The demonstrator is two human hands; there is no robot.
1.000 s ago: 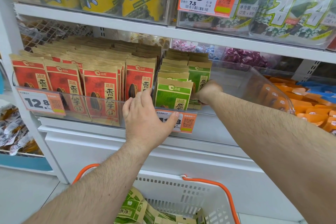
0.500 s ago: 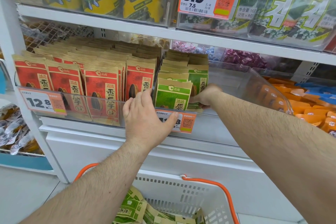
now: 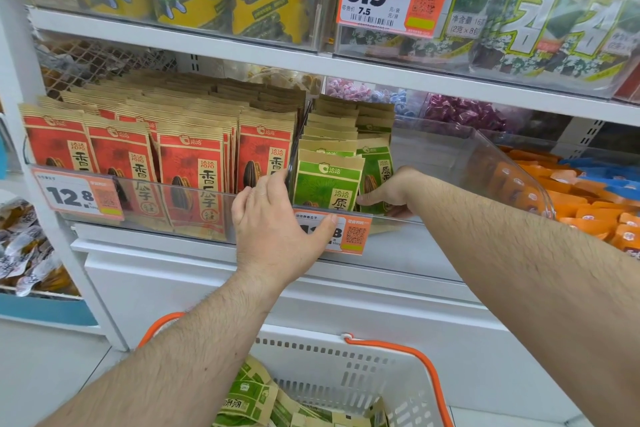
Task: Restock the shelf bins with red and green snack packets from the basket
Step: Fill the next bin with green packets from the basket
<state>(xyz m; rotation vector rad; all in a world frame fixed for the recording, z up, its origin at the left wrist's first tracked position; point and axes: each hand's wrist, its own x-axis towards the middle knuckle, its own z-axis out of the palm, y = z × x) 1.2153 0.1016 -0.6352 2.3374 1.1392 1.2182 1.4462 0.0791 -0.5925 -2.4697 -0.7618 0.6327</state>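
Mid-restock, green side. Your left hand (image 3: 277, 222) rests flat on the front lip of the clear bin (image 3: 485, 156), fingers straight, thumb across the orange price tag (image 3: 349, 234), steadying it. Your right hand (image 3: 391, 192) is inside the bin at 3 o'clock of the front green packet (image 3: 327, 184), fingers curled round the lower edge of the second-column green packet (image 3: 375, 173), seating it upright. Red packets (image 3: 188, 177) fill the neighbouring bin at 9 o'clock, looking full. More green packets lie in the white basket (image 3: 346, 378) at 6 o'clock, below the shelf. Judgement: this column is nearly squared; next you let go, drop to the basket, and fill the bare space at 3 o'clock.
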